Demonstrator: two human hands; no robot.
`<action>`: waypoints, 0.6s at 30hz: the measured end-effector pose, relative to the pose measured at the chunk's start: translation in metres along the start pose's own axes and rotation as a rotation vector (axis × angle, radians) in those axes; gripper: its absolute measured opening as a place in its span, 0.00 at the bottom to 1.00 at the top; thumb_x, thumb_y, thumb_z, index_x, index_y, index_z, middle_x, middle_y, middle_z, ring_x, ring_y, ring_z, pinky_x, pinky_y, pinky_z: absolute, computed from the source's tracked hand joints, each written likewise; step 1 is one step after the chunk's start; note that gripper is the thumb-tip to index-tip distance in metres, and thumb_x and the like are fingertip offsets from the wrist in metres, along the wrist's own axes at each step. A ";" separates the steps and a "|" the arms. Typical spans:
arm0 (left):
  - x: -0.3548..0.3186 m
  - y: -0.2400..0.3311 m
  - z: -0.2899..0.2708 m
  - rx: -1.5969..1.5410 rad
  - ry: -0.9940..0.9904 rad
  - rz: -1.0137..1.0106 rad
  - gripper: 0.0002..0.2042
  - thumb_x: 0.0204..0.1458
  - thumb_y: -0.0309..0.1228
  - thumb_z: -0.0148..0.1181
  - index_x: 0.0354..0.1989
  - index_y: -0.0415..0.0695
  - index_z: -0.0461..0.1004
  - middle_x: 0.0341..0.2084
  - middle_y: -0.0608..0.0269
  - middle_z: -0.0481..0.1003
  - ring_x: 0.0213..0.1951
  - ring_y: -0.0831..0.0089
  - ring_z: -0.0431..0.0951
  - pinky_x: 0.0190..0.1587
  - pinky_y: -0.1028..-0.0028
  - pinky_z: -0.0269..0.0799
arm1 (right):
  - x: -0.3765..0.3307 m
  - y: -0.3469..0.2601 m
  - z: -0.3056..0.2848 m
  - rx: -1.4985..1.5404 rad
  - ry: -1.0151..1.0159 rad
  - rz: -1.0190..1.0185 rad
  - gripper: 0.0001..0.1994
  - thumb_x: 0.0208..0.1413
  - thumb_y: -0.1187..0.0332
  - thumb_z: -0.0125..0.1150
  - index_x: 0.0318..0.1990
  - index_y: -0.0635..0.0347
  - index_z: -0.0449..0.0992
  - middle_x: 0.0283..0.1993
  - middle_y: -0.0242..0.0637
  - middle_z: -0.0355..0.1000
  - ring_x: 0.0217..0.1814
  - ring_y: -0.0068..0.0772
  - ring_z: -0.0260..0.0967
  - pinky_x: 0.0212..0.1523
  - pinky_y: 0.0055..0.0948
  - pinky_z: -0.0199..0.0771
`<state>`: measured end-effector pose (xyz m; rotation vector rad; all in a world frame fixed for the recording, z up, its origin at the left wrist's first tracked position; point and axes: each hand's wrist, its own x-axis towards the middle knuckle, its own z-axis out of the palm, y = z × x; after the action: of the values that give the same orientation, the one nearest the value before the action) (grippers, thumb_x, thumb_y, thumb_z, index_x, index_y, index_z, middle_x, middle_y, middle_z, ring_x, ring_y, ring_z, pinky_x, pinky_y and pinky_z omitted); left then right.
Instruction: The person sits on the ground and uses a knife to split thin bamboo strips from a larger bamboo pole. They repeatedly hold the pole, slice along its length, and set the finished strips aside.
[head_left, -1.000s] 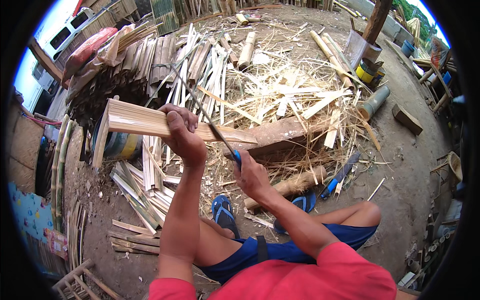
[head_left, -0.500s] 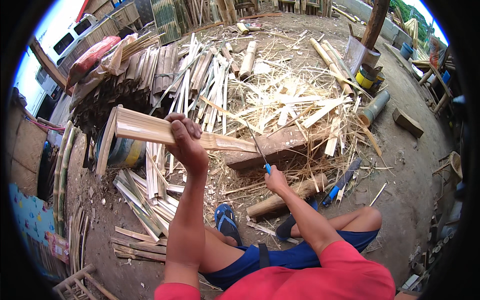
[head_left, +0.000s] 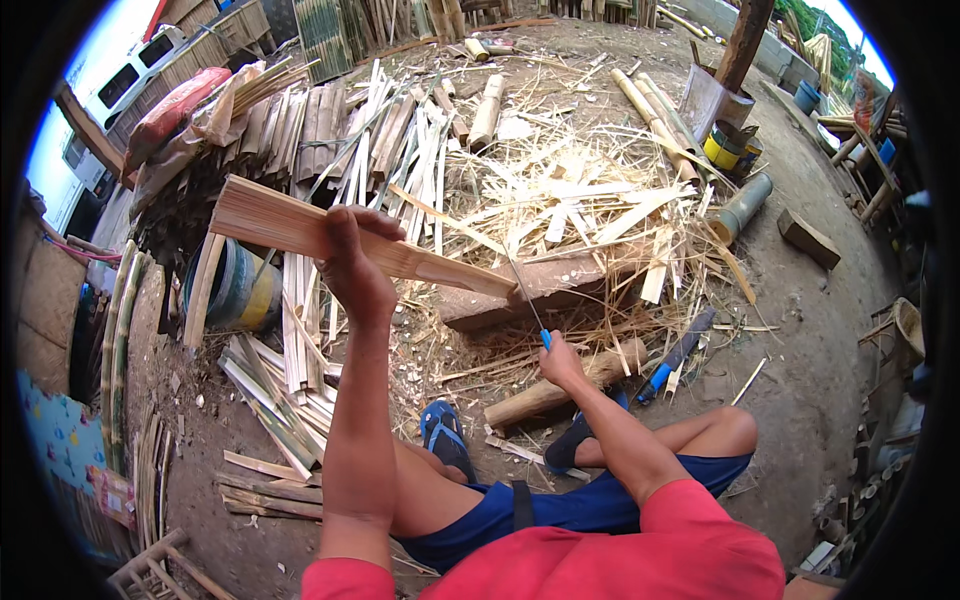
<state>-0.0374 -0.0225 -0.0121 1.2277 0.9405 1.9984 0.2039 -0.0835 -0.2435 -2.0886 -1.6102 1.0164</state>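
My left hand (head_left: 360, 262) is closed around the middle of a split bamboo slat (head_left: 275, 222), which slants down to the right with its narrowed end over a squared wooden block (head_left: 470, 308). In my right hand (head_left: 562, 360) is the blue handle of a long-bladed knife (head_left: 527, 290). Its blade points up and away, crossing the slat's tip at the block. A round log (head_left: 545, 400) lies on the ground between my feet and the block. Beside it, to the right, rests a second blue-handled blade in a dark sheath (head_left: 685, 352).
Shavings and bamboo offcuts (head_left: 575, 200) heap up behind the block. Stacked bamboo slats (head_left: 270, 140) stand far left, near a bucket (head_left: 240, 290). More strips (head_left: 280, 405) lie left of my feet. At right are a bamboo tube (head_left: 742, 208), a wood chunk (head_left: 808, 238) and a post (head_left: 745, 45).
The slat's wide end has risen and the slat has rolled, showing more of its flat face. My left hand has shifted slightly left. The knife stays at the slat's tip.
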 end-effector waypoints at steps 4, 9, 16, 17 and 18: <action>0.006 -0.008 -0.011 -0.303 -0.280 -0.099 0.21 0.64 0.51 0.52 0.31 0.42 0.71 0.24 0.59 0.73 0.28 0.67 0.77 0.38 0.66 0.75 | -0.043 -0.027 -0.040 0.171 -0.096 -0.267 0.13 0.62 0.63 0.55 0.48 0.61 0.64 0.33 0.63 0.74 0.39 0.69 0.73 0.40 0.56 0.71; 0.009 -0.014 -0.019 -0.375 -0.431 -0.167 0.23 0.62 0.53 0.54 0.30 0.43 0.69 0.23 0.60 0.71 0.28 0.67 0.76 0.38 0.65 0.74 | -0.083 -0.047 -0.040 0.193 -0.025 -0.412 0.13 0.62 0.64 0.55 0.46 0.61 0.63 0.30 0.62 0.73 0.38 0.70 0.72 0.37 0.58 0.68; 0.004 -0.008 -0.001 -0.221 -0.235 0.013 0.18 0.66 0.46 0.52 0.32 0.43 0.67 0.21 0.65 0.67 0.25 0.74 0.68 0.33 0.72 0.67 | -0.007 0.024 -0.009 -0.010 -0.014 -0.023 0.15 0.61 0.62 0.54 0.48 0.64 0.68 0.40 0.64 0.75 0.46 0.68 0.73 0.47 0.55 0.72; 0.001 -0.009 0.007 -0.109 -0.124 0.098 0.16 0.66 0.44 0.51 0.34 0.43 0.67 0.20 0.67 0.65 0.24 0.79 0.65 0.32 0.76 0.63 | -0.013 0.019 -0.012 -0.030 -0.027 0.000 0.15 0.61 0.62 0.54 0.48 0.64 0.67 0.39 0.63 0.75 0.45 0.68 0.73 0.46 0.55 0.72; -0.005 -0.010 0.013 -0.004 -0.025 0.165 0.15 0.66 0.43 0.52 0.35 0.43 0.66 0.21 0.69 0.63 0.23 0.81 0.62 0.30 0.77 0.60 | -0.026 0.007 -0.014 0.071 -0.050 -0.100 0.15 0.62 0.62 0.54 0.48 0.64 0.66 0.37 0.63 0.75 0.43 0.68 0.73 0.44 0.56 0.71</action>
<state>-0.0225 -0.0173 -0.0184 1.3636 0.8460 2.1048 0.2155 -0.1072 -0.2298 -1.9309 -1.6589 1.0831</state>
